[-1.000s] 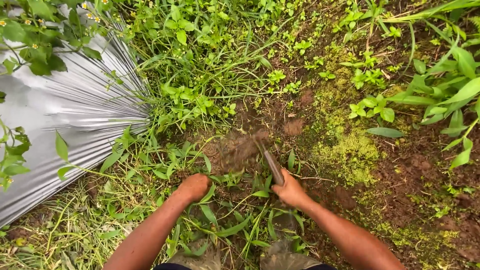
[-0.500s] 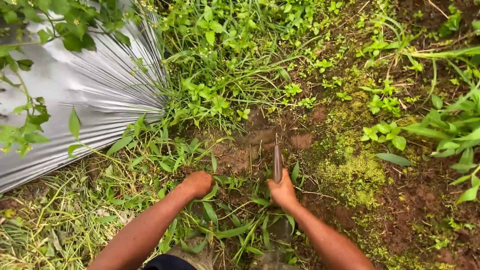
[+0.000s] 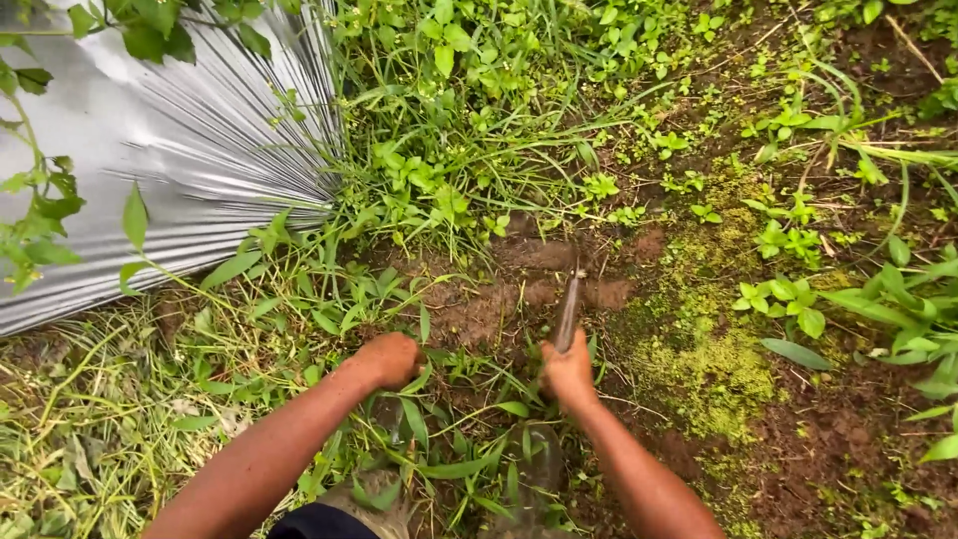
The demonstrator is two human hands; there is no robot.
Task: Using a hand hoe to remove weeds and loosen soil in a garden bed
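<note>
**Blade in the dirt beside the silver sheet**

The blade (image 3: 570,311) is a narrow, dull metal strip, and I take the silver plastic sheet (image 3: 170,170) as my landmark. Seen from my head camera, the blade stands nearly upright, well to the right of the sheet's lower corner, its tip at a patch of bare brown soil (image 3: 519,299) that lies just past the sheet's right edge. My right hand (image 3: 569,374) has its grip pressed tight around the lower end of the blade; the handle itself is hidden inside my fist, so I cannot tell its shape.

My left hand (image 3: 389,359) sits nearer the sheet, below its lower right corner, down among the grass blades (image 3: 439,399). Its grip is curled into a fist over the greenery; whether it pinches a tuft or merely rests on it, I cannot tell.

Leafy weeds (image 3: 449,190) crowd against the sheet's right edge and spread away from it. Farther from the sheet, beyond the blade, a patch of yellow-green moss (image 3: 714,369) covers the ground, with dark soil around it. Cut, pale grass (image 3: 90,429) lies flat below the sheet's lower edge. A branch with broad green leaves (image 3: 50,210) hangs over the sheet's left part. My shoe (image 3: 374,499) shows at the bottom edge of the view, below my left hand.
</note>
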